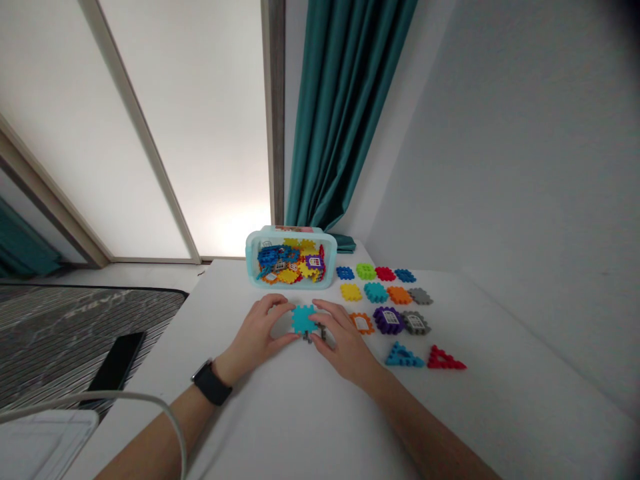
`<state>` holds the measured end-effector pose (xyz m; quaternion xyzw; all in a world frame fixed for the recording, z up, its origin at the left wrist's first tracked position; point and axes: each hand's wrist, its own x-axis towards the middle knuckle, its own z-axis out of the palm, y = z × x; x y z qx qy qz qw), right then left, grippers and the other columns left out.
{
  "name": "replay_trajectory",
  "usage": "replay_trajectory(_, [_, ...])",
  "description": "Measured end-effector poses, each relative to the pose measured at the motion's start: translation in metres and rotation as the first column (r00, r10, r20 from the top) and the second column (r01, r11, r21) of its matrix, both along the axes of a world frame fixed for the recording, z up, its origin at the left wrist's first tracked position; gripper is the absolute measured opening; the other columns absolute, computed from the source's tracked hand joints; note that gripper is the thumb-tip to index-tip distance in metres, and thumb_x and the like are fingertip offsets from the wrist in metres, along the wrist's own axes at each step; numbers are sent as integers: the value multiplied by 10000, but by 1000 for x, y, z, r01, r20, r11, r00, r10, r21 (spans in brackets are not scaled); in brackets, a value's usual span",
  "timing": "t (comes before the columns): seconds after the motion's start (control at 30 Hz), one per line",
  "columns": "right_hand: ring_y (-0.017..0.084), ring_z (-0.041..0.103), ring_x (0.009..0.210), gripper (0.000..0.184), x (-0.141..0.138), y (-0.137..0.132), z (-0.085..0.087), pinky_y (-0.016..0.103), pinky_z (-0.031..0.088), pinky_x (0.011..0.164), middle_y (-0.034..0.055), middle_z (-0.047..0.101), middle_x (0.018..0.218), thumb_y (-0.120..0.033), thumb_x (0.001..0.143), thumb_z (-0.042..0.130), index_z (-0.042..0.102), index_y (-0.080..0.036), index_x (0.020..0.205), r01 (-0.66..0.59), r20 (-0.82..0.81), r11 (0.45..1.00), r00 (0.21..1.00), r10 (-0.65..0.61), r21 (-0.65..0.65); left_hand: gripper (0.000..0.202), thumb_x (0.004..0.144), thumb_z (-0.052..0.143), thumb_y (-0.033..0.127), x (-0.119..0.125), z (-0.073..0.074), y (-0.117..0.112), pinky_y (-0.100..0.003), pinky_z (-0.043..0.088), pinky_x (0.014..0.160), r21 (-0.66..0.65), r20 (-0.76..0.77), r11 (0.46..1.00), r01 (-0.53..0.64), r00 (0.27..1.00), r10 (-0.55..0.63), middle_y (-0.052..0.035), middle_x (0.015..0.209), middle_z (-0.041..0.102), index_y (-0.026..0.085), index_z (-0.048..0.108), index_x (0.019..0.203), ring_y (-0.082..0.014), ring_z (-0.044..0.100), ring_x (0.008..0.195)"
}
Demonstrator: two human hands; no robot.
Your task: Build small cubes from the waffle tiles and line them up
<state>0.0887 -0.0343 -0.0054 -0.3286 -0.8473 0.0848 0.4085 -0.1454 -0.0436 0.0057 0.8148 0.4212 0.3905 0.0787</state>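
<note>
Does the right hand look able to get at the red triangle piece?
Probably yes: the right hand rests close by on the white table, and only the low, flat blue triangle piece lies between them, so reaching over it looks easy.

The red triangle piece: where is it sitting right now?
In the head view, the red triangle piece lies toward the right of the white table, just right of the blue triangle piece and below the gray window piece.

The left hand [257,337] and right hand [345,347] hide most of the grey pieces [308,337] under the teal tile [303,319]; the lower tiles in the plastic bin [253,257] are buried from view.
</note>
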Motion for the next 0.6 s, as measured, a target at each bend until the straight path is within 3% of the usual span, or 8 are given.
replay_trajectory(0.33, [275, 578, 1233, 417, 0, 2, 4, 520, 501, 1046, 106, 634, 1328, -145, 888, 616, 578, -272, 1283, -10, 29, 1000, 1000, 9, 13, 434, 863, 733, 391, 5, -4, -1, -442, 531, 956, -47, 62, 999, 14, 998, -11, -103, 1190, 595, 247, 613, 1254, -265, 597, 1104])
replay_trajectory(0.6, [294, 545, 1241, 379, 6, 0, 16, 559, 470, 1060, 108, 635, 1326, -126, 890, 608, 602, -253, 1246, 13, 104, 1000, 995, -11, -19, 410, 853, 732, 331, 15, -4, 0, -435, 528, 940, -39, 42, 999, -22, 999, 23, -93, 1182, 600, 236, 602, 1230, -261, 601, 1096])
